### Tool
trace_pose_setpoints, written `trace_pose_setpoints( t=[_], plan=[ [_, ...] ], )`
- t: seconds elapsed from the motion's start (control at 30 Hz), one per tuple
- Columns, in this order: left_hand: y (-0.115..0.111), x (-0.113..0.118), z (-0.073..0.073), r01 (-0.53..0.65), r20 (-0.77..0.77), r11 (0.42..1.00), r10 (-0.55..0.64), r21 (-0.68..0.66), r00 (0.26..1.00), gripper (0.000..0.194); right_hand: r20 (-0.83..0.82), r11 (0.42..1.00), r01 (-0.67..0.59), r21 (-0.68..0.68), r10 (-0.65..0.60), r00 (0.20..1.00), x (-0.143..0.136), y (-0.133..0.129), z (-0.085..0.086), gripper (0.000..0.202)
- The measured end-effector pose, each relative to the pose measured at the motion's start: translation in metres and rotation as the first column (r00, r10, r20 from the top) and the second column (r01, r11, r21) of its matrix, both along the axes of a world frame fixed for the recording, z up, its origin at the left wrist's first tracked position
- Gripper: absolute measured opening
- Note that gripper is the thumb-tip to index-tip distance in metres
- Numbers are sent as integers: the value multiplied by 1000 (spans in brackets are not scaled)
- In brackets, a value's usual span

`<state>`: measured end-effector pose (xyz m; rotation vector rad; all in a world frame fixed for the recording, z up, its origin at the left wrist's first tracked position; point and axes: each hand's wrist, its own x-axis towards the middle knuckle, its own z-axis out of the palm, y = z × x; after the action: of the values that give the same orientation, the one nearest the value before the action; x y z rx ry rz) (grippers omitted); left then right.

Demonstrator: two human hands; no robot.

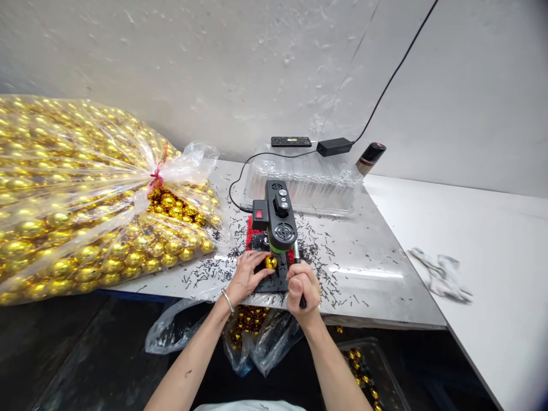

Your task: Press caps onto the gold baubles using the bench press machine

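Note:
A shiny gold ball sits between the thumb and fingers of my left hand, under the head of a small black bench drill press. My right hand is wrapped round the press's lever handle, to the right of the ball. The drill tip is hidden behind the machine head. Beneath the ball lies the black base plate, with a red piece behind it. Dark curled shavings are scattered around the base.
Clear bags of gold balls fill the left side; an open bag hangs below the table edge. Behind stand clear plastic trays, a power adapter and a capped bottle. White gloves lie right; a bin of balls is below.

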<state>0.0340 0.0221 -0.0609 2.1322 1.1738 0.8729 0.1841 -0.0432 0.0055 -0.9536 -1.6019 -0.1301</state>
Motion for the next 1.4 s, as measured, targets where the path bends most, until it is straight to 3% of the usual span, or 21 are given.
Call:
trace_pose_setpoints(
  t=[0.33,0.5,0.6,0.73,0.87,1.0,1.13,1.23,1.4],
  plan=[
    [-1,0,1,-10,13,1000,10,1,1000,34,-59,998,9,59,-5,998,0,6,-23,29],
    [-1,0,1,-16,19,1000,16,-8,1000,35,40,998,1,70,-3,999,2,8,-31,27],
    [-1,0,3,-9,12,1000,10,-14,1000,35,-29,996,17,84,-15,999,1,7,-15,28],
    [1,1,2,-11,39,999,12,-32,999,34,-102,999,19,45,-14,995,-4,7,34,26],
    [1,0,6,-53,135,996,62,-68,989,33,-175,993,50,-110,-69,982,-8,7,77,30],
    [-21,-24,28,-36,240,983,80,-183,968,37,-181,991,48,-126,-70,981,-10,5,82,34],
    [-63,-64,46,170,182,902,-104,-398,978,41,-182,997,6,-79,-20,983,-5,6,70,26],
    [-92,-82,27,214,124,833,-175,-511,977,40,-227,995,-21,-101,-2,974,0,2,56,21],
    [-120,-77,-52,11,139,836,78,-548,987,50,-216,991,20,-129,-48,975,9,-34,16,39]
  ],
)
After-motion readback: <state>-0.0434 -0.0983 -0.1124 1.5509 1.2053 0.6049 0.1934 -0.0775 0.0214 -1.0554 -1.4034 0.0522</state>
